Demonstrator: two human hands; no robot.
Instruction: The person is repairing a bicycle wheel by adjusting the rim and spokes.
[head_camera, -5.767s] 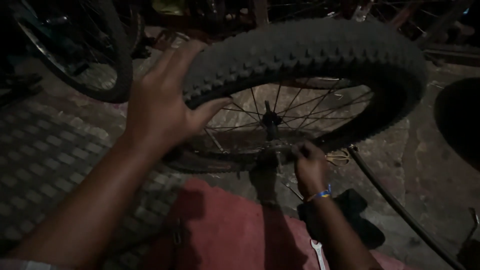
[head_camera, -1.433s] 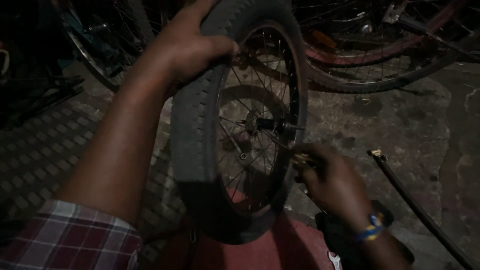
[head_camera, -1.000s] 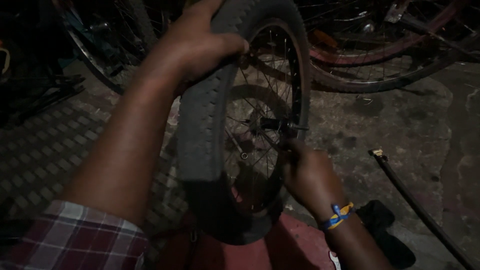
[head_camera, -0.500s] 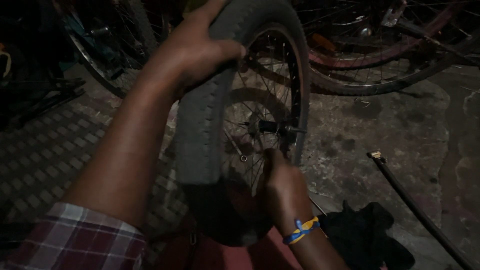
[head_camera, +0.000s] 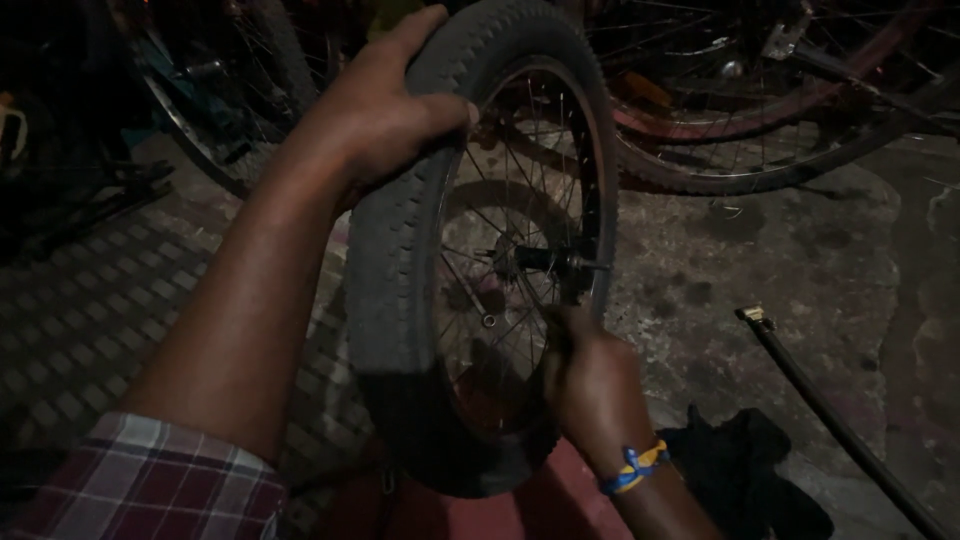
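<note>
A small bicycle wheel (head_camera: 480, 250) with a knobby grey tyre is held upright over the person's lap, above a red cloth (head_camera: 470, 505). The top of the tyre is gripped firmly by the left hand (head_camera: 385, 105), with the fingers wrapped over the tread and the thumb on the inner side. The right hand (head_camera: 590, 385) is pressed up against the spokes (head_camera: 520, 185) just below the hub (head_camera: 535, 260). Its fingers are curled closed, and something thin may be pinched there, but it cannot be told in the dim light.

The work at the spokes is best done with the wheel kept very still, so a strong hold at the top is needed. Small, slow moves should be made near the hub, so fingers are not caught between spokes.

A black rod (head_camera: 840, 420) lies on the concrete floor (head_camera: 750, 240) nearby, beside a dark cloth (head_camera: 745, 475). Other bicycle wheels (head_camera: 760, 130) are seen behind.
</note>
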